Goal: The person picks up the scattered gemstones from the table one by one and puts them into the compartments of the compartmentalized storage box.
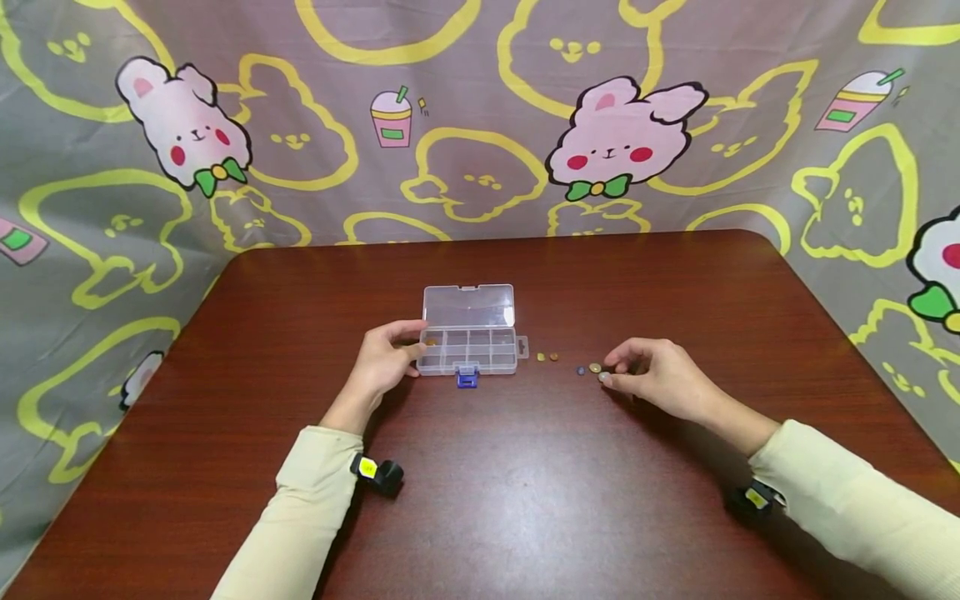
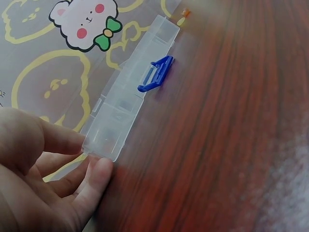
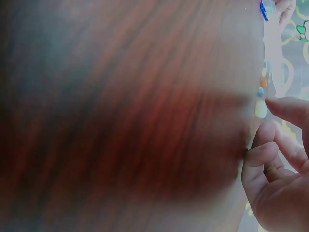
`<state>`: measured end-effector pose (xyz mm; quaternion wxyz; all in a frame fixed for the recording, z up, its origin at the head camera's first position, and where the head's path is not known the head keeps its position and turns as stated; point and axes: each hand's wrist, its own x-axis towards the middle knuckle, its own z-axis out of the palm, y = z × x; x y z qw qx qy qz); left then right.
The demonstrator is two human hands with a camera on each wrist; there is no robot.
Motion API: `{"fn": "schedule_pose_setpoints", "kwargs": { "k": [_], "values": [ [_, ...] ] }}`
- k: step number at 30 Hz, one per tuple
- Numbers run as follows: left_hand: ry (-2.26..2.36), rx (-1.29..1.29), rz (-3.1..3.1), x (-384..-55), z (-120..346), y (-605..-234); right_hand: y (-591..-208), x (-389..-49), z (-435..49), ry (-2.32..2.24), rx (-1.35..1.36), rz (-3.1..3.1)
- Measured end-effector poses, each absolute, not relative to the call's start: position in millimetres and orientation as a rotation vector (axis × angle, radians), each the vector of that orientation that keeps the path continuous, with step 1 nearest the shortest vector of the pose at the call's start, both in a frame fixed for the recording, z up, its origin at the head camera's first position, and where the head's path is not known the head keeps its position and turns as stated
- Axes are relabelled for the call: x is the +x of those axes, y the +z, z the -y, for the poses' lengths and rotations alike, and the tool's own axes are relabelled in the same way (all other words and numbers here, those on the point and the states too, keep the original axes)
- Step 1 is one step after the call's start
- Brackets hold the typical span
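A clear plastic compartment box [image 1: 491, 360] lies on the table with its lid [image 1: 468, 307] raised at the back. Its blue latch [image 1: 467, 378] hangs at the front. My left hand [image 1: 381, 360] grips the box's left end, thumb at the near side and fingers behind. An orange-brown piece [image 1: 431, 341] sits in a left compartment. My right hand [image 1: 667, 379] reaches down on the right, thumb and index finger apart, with the thumb tip right at a small pale bead-like piece [image 1: 604, 377]. Beside it lie a yellowish round piece [image 1: 595, 367] and a small blue one [image 1: 581, 371].
Between the box and the right hand are a small yellow piece [image 1: 541, 357] and a brown-orange one [image 1: 554, 357]. A hanging tab [image 1: 522, 347] sticks out at the box's right end. The dark red wooden table [image 1: 525, 467] meets a patterned cloth [image 1: 480, 167] behind.
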<state>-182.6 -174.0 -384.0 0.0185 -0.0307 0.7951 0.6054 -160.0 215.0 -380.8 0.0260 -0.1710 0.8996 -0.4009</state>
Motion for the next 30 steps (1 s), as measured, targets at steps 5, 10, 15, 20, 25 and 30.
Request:
{"fn": "schedule_pose_setpoints", "kwargs": {
  "k": [5,10,15,20,25,30],
  "values": [
    [1.865,-0.113,-2.469,-182.8,174.0,-383.8,-381.8,-159.0,-213.7,-1.218,-0.51,-2.805],
    [1.846,-0.115,-2.478,-182.1,174.0,-383.3,-383.5,-159.0,-212.5,-1.202,-0.512,-2.81],
    [1.849,-0.111,-2.477,-182.1,174.1,-383.5,-383.3,-159.4,-211.9,-1.189,-0.518,-2.8],
    [1.868,-0.105,-2.466,-182.7,174.0,-384.4,-383.3,-159.1,-210.8,-1.192,-0.525,-2.795],
    [1.887,-0.085,-2.46,-182.8,174.4,-384.6,-383.7,-159.1,-210.5,-1.181,-0.534,-2.807],
    [1.888,-0.091,-2.456,-182.4,174.4,-383.5,-382.5,-158.1,-210.0,-1.173,-0.53,-2.808]
  ]
}}
